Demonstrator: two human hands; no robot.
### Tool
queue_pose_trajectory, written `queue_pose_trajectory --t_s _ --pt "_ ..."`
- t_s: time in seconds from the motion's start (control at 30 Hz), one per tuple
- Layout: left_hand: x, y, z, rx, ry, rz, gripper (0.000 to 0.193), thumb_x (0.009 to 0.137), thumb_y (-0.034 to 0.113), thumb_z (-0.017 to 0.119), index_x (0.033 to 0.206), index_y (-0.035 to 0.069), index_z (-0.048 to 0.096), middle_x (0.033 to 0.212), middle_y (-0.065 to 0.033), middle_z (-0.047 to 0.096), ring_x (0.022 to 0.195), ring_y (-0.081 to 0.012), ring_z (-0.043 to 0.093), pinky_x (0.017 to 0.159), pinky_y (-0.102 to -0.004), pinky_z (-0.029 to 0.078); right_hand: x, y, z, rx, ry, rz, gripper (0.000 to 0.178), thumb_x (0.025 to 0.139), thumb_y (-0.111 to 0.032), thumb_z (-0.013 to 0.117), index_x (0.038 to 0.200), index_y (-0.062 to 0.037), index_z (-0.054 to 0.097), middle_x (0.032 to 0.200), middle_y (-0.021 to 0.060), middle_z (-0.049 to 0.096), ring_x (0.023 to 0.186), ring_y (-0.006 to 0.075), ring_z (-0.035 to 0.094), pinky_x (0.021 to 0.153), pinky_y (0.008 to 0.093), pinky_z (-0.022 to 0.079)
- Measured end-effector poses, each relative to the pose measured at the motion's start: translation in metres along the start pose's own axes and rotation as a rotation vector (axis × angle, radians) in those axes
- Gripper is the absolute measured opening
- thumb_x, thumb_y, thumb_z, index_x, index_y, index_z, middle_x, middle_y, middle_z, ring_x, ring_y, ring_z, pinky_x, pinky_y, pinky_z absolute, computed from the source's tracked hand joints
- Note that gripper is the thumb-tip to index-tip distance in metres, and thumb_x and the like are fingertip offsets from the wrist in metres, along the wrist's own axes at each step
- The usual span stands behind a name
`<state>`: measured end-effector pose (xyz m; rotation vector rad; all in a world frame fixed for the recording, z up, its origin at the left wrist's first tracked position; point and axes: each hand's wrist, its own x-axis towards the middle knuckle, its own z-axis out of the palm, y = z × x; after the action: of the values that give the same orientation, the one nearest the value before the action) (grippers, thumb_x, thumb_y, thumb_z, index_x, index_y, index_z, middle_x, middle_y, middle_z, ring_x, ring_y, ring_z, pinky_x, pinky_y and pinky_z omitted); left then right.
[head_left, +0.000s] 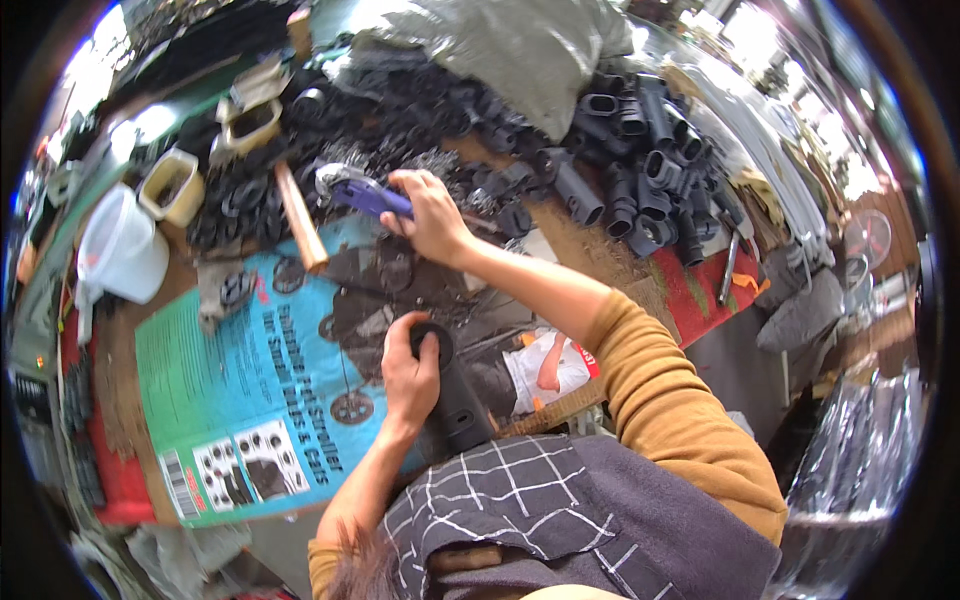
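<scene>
My left hand (pixel 410 375) is wrapped round the upper end of a black plastic tube-like part (pixel 462 410), its thumb over the round opening. The part's lower end, with an oval slot in its side, rests close against my checked apron (pixel 500 485). Farther up, my right hand (pixel 432 215) grips a tool with a blue-purple handle (pixel 372 197) and a silvery head; its exact kind is unclear. That head hovers or rests near a heap of small metal pieces (pixel 415 165); contact cannot be made out. Beneath both hands lies a printed blue-green cardboard sheet (pixel 230 350).
A wooden-handled tool (pixel 300 220) lies left of the blue one. Black plastic parts (pixel 650 170) are piled at the far right, smaller ones (pixel 400 100) at the back. At left stand a white bucket (pixel 122 245) and yellowish tubs (pixel 172 188). A grey plastic sheet (pixel 500 50) covers the back.
</scene>
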<state>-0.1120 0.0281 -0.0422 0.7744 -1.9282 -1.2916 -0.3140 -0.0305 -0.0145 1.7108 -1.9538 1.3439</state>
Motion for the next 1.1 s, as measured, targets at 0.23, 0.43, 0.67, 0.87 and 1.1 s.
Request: queue_pose_trajectory --t_s 0.23,0.43,0.67,0.87,1.1 --pt "0.077 0.041 0.027 0.185 0.318 0.37 0.03 0.096 0.013 0.056 0.122 0.0 0.051 0.13 -0.0191 0.045 0.124 -0.0327 0.042 0.104 -0.0451 0.035 -0.086 -0.054 -0.118 0.772 -0.469 0.831 0.048 0.093 -0.037 0.066 0.121 -0.0002 0.055 0.1 0.0077 0.064 0.094 0.0129 0.059 0.085 0.0307 0.048" --pt "0.064 0.063 0.036 -0.024 0.085 0.3 0.052 0.093 0.041 0.063 0.13 0.007 0.05 0.14 -0.0181 0.032 0.13 -0.0308 0.034 0.103 -0.0431 0.04 -0.023 0.068 -0.24 0.58 0.173 0.61 0.032 0.088 -0.034 0.071 0.088 -0.0038 0.061 0.09 0.0051 0.065 0.08 0.0134 0.059 0.07 0.0318 0.049" --pt "0.003 0.044 -0.043 0.209 0.307 0.215 0.03 0.095 0.03 0.063 0.113 0.006 0.06 0.125 -0.0163 0.047 0.117 -0.0284 0.045 0.089 -0.0363 0.047 0.084 0.328 -0.402 -1.149 0.31 0.402 0.051 0.083 -0.039 0.07 0.111 0.003 0.065 0.108 0.0211 0.066 0.096 0.0352 0.064 0.086 0.0429 0.051" --pt "-0.042 0.038 -0.088 0.444 0.471 0.145 0.027 0.094 0.026 0.064 0.11 0.005 0.06 0.122 -0.016 0.048 0.119 -0.0268 0.043 0.088 -0.0354 0.047 0.099 0.423 -0.418 -1.276 0.344 0.565 0.039 0.088 -0.034 0.065 0.114 -0.0046 0.067 0.11 0.0154 0.069 0.096 0.0317 0.067 0.086 0.0419 0.052" --pt "-0.07 0.038 -0.127 0.547 0.453 0.155 0.033 0.092 0.03 0.067 0.112 0.005 0.06 0.126 -0.0189 0.044 0.118 -0.0284 0.044 0.086 -0.0356 0.049 0.097 0.167 -0.196 -0.397 0.241 -0.344 0.035 0.095 -0.02 0.06 0.127 -0.0039 0.059 0.128 0.0145 0.058 0.119 0.0291 0.053 0.103 0.0407 0.039"
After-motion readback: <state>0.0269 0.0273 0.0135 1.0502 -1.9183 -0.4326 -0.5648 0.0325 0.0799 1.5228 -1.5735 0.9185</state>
